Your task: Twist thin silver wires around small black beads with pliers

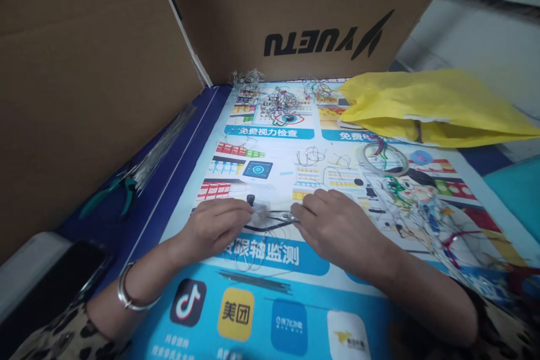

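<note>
Over the printed sheet (270, 180), my left hand (219, 222) and my right hand (337, 228) face each other a short way apart. Thin dark and silvery wires (273, 218) stretch between their closed fingertips, each hand pinching one side. A small black-tipped thing (250, 200) shows by my left fingers; its kind is unclear. Loose wire loops hang or lie just below the wires. Nearer to me, a bundle of straight dark wires (255, 281) lies on the sheet.
Cardboard walls (236, 17) stand at the left and back. Pliers (122, 197) and straight wires (164, 146) lie left. Tangled wires (278, 102) sit at the back, a tape roll (366, 160) and yellow bag (442, 95) at right. Coloured wires (396, 188) spread along the right.
</note>
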`<state>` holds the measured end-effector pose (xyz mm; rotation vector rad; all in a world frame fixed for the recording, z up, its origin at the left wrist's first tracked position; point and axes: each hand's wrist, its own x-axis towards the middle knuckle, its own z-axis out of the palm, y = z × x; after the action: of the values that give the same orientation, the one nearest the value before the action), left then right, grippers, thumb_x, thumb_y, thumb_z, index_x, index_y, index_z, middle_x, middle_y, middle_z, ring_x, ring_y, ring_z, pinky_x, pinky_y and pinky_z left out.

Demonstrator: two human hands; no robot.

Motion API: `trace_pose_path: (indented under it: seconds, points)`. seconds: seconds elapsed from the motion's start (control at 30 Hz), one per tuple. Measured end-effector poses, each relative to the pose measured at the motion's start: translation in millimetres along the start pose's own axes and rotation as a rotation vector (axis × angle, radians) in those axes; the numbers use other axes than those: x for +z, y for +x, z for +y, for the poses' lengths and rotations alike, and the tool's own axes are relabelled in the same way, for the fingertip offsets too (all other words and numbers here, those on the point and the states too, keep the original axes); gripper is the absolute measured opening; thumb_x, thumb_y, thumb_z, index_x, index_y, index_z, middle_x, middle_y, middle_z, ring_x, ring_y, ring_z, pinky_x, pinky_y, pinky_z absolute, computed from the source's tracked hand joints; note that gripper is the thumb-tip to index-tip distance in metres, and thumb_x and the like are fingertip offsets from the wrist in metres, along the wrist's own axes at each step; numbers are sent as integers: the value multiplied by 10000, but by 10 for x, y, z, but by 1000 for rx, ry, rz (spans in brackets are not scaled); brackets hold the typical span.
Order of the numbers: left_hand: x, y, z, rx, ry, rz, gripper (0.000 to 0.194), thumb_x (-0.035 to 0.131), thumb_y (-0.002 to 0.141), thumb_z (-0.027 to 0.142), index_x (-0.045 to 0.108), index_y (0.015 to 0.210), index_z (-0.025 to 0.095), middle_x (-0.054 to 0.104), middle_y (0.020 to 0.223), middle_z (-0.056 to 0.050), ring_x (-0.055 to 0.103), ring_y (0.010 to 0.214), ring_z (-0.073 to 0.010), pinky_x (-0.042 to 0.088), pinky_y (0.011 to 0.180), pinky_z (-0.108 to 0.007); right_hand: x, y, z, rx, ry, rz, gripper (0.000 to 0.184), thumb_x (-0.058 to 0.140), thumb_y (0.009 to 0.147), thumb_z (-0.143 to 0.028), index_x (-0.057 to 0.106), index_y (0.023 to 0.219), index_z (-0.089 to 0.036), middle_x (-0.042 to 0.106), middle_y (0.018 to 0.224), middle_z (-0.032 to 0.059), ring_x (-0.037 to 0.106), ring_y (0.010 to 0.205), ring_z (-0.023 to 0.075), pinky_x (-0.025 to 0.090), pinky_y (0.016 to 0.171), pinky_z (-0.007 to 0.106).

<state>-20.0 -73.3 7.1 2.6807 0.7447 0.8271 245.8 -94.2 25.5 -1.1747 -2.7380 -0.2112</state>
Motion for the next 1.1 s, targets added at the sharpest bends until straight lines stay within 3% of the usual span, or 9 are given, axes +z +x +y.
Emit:
trace_pose_path:
  seconds: [0.5, 0.73, 1.1]
  points:
    - [26, 51, -7, 0, -33, -74, 209, 439, 876, 96, 561, 1027, 173, 648, 1018, -71, 613, 937, -154, 528, 761, -277, 32, 82, -84, -4, -178, 72, 98, 520, 828, -105, 584, 887, -150, 563, 759, 38, 446, 699, 185, 253, 619, 328]
    - [9, 108, 15, -8, -67, -180, 195, 408, 901, 130, 554, 1018, 185, 652, 1018, -61, 605, 930, -163, 503, 788, -310, 49, 144, -102, -11, -189, 77, 102, 515, 834, -106, 594, 886, -143, 556, 744, 37, 440, 699, 184, 233, 603, 328]
    - [14, 84, -48, -46, -209, -150, 156, 449, 896, 147, 575, 986, 163, 656, 977, -82, 602, 920, -168, 488, 801, -298, -140, 324, -118, -76, -180, 15, 83, 530, 818, -94, 570, 772, -151, 564, 728, 51, 450, 692, 192, 234, 603, 326]
